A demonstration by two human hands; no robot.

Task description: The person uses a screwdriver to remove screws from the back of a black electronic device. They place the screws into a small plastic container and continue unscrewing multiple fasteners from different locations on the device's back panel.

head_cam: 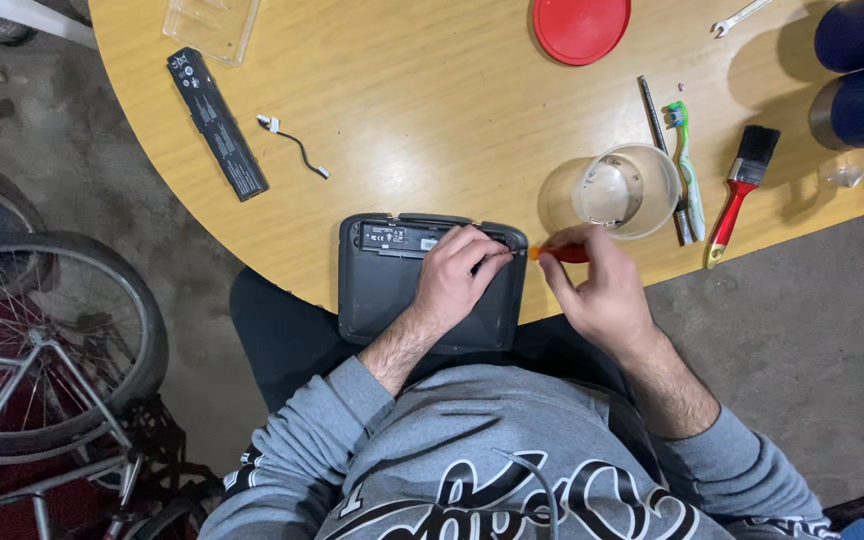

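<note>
- Dark grey laptop [392, 295], underside up, at lower centre of the frame, lying on the near edge of the wooden table [402, 110] and overhanging the person's lap.
- Left hand [455, 280] rests flat on the laptop's upper right part, fingers curled toward its top right corner, pressing the casing; it grips nothing.
- Right hand [602, 290], just right of the laptop, is closed around an orange-handled screwdriver [557, 253], whose tip points left to the laptop's top right corner, beside the left fingertips.
- Clear plastic cup [630, 190] lies on its side just above the right hand.
- Right of the cup: a green toothbrush [687, 165] and a thin dark metal tool [660, 145] side by side, then a red-handled paintbrush [740, 190].
- Upper centre: red round lid [581, 27]; upper right edge, a small spanner [740, 16].
- Upper left: long black battery pack [217, 122], a short white-ended cable [294, 145] near it, and a clear plastic tray [212, 25] at the top edge.
- Left edge, off the table: bicycle wheel [42, 340].
</note>
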